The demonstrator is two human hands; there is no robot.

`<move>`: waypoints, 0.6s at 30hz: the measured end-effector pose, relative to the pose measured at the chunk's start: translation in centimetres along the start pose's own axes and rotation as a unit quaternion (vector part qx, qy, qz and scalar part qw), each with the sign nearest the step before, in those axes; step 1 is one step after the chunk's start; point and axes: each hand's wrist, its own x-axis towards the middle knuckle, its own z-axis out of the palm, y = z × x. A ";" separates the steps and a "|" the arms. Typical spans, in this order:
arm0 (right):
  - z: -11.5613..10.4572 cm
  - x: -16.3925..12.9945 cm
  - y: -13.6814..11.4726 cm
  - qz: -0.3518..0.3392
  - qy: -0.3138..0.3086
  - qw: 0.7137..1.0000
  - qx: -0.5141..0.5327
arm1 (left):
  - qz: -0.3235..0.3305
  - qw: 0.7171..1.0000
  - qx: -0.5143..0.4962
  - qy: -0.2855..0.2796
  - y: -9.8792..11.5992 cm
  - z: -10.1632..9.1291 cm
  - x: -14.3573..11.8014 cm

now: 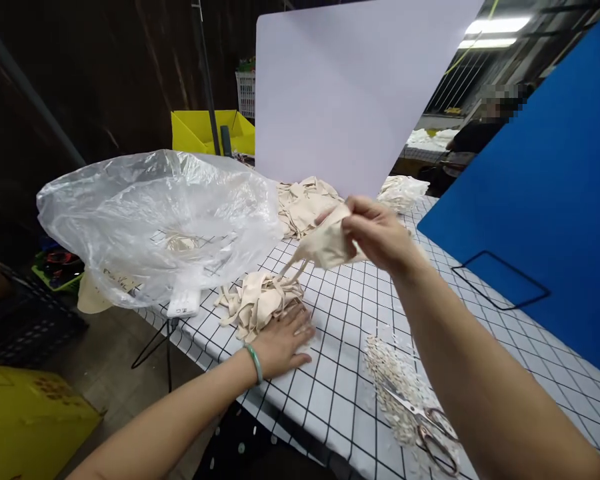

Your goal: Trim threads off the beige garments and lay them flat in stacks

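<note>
My right hand (373,230) is raised over the table, its fingers closed on a beige fabric piece (330,241) with narrow straps trailing to the left. The piece is slightly blurred. My left hand (283,341), with a green bangle at the wrist, lies flat with fingers spread, touching the near edge of a small pile of beige strappy fabric pieces (260,300). Behind the held piece sits a larger heap of the same fabric (305,203). Scissors (420,417) rest on a scatter of small pale scraps (387,380) by my right forearm.
A big clear plastic bag (165,207) spreads over the table's left side, beside a white power strip (185,302). The table has a checked cloth (340,373). A white panel (340,87) and a blue panel (545,220) stand behind and right. A person (480,137) is farther back.
</note>
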 end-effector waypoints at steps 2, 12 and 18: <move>0.6 0.8 -2.1 -0.100 0.109 0.988 0.035 | -0.039 0.999 -0.028 0.009 -1.6 -1.2 0.6; 6.4 -7.6 -1.6 0.009 0.016 0.996 -0.091 | -0.193 0.635 -0.734 0.146 2.7 -7.3 0.2; 4.1 -14.5 0.4 0.176 0.028 0.984 0.031 | -0.252 0.677 -0.670 0.171 0.6 -8.8 2.1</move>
